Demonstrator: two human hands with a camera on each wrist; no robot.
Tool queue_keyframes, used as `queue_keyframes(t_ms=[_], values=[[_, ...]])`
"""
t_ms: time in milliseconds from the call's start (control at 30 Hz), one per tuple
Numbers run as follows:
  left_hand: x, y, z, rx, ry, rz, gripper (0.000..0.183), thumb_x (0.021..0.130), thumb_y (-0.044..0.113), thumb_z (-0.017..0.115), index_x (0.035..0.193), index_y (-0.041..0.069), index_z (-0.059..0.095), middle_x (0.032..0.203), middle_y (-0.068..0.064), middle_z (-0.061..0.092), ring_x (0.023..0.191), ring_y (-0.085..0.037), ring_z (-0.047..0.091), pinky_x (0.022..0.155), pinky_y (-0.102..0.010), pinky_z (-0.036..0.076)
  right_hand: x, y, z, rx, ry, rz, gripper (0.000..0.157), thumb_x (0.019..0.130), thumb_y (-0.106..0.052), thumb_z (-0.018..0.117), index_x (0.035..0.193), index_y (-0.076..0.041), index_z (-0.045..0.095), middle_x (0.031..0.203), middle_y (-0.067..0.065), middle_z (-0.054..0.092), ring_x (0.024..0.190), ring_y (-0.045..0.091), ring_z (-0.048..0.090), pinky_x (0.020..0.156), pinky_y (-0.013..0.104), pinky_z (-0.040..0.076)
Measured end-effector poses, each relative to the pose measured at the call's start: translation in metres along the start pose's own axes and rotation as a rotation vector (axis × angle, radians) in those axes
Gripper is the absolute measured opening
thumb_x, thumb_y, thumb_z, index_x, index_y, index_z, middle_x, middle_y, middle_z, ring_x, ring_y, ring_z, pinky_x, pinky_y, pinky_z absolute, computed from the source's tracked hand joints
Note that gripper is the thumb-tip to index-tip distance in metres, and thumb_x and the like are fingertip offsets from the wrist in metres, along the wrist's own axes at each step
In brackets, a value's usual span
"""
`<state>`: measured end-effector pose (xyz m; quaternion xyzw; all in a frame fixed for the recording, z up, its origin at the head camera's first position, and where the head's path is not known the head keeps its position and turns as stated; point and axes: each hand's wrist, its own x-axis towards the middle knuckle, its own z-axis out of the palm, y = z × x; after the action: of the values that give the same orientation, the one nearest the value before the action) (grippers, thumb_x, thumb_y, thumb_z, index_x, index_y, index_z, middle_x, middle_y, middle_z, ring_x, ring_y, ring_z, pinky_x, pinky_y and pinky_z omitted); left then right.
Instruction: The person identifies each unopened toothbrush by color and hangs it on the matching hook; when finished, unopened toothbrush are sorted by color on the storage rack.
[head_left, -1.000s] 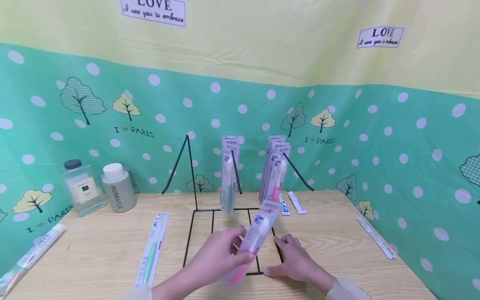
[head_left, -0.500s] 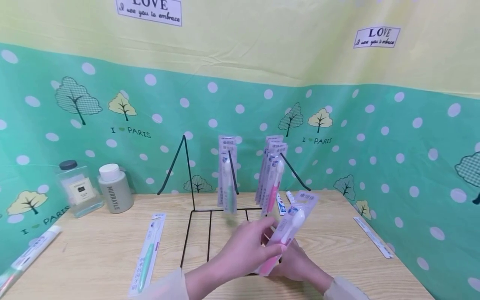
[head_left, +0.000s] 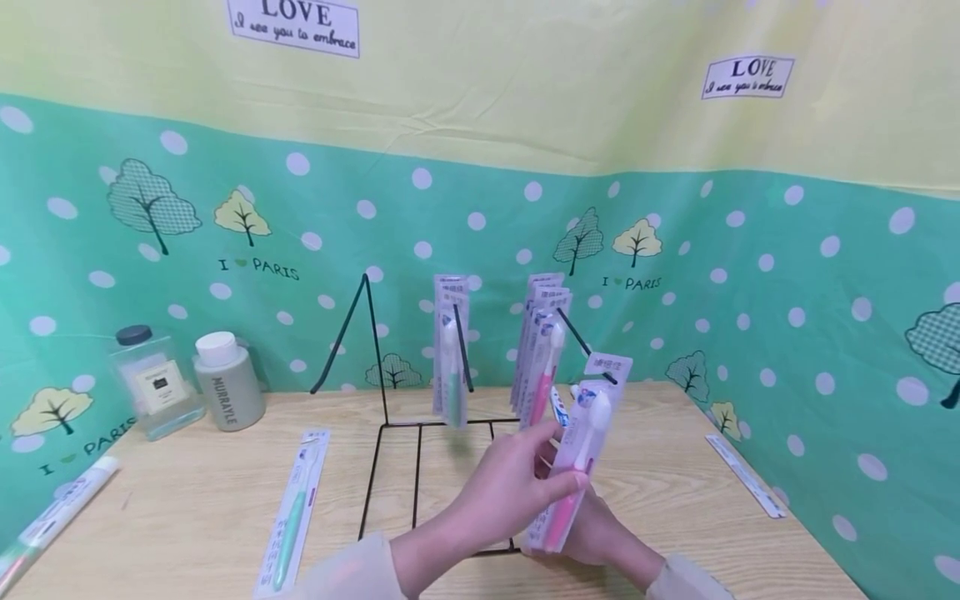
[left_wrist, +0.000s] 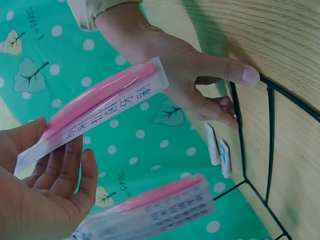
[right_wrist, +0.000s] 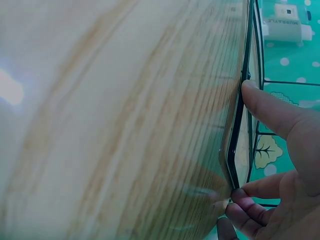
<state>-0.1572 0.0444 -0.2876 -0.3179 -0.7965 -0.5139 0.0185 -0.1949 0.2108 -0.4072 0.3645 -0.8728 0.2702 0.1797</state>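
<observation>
My left hand (head_left: 510,487) pinches a packaged pink toothbrush (head_left: 576,454) between thumb and fingers. The pack stands upright, slightly tilted, at the right prong of a black wire rack (head_left: 417,475); the prong's tip shows in front of the card's top, apparently through its hole. My right hand (right_wrist: 300,135) grips the front corner of the rack's base, thumb on one bar and fingers at the other. In the head view the left hand and pack partly hide it. Packaged pink toothbrushes (head_left: 542,375) hang farther back on that same prong, and packaged green toothbrushes (head_left: 452,367) hang on the middle one.
A packaged green toothbrush (head_left: 292,517) lies left of the rack. Farther left are a glass bottle (head_left: 159,387), a grey bottle (head_left: 231,392) and a white tube (head_left: 63,517). A slim white pack (head_left: 745,475) lies at right. Small tubes (left_wrist: 225,157) lie behind the rack.
My left hand has carried the pink toothbrush right and up to the right prong's tip, and the pack has turned more upright. The right hand stays at the rack's corner.
</observation>
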Motion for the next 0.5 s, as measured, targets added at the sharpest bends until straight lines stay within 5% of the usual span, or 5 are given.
queue_keyframes(t_ms=[167,267,500], values=[[0.01,-0.011,0.0,-0.023,0.06,-0.042,0.024,0.079,0.021,0.07,0.099,0.012,0.059,0.079,0.002,0.065,0.067,-0.004,0.06,0.059,-0.018,0.05,-0.001,-0.002,-0.001,0.006,-0.102,0.203,0.094,0.061,-0.041,0.08,0.133,0.002,0.038,0.13,0.014,0.048,0.114,0.03,0.047,0.096,0.054,0.032],[0.017,-0.019,0.0,-0.004,0.104,-0.058,0.024,0.079,0.019,0.07,0.099,0.011,0.058,0.081,0.001,0.064,0.068,-0.005,0.058,0.059,-0.019,0.049,0.0,-0.004,-0.003,0.029,-0.182,0.359,0.09,0.061,-0.046,0.078,0.132,-0.003,0.043,0.129,0.014,0.046,0.112,0.029,0.044,0.094,0.053,0.032],[0.035,-0.03,0.001,-0.002,0.199,-0.101,0.026,0.079,0.022,0.07,0.099,0.007,0.06,0.083,-0.002,0.064,0.071,-0.011,0.059,0.061,-0.024,0.05,0.001,-0.007,-0.003,-0.028,-0.259,0.5,0.095,0.06,-0.06,0.073,0.132,-0.003,0.046,0.121,0.015,0.044,0.102,0.027,0.042,0.086,0.049,0.041]])
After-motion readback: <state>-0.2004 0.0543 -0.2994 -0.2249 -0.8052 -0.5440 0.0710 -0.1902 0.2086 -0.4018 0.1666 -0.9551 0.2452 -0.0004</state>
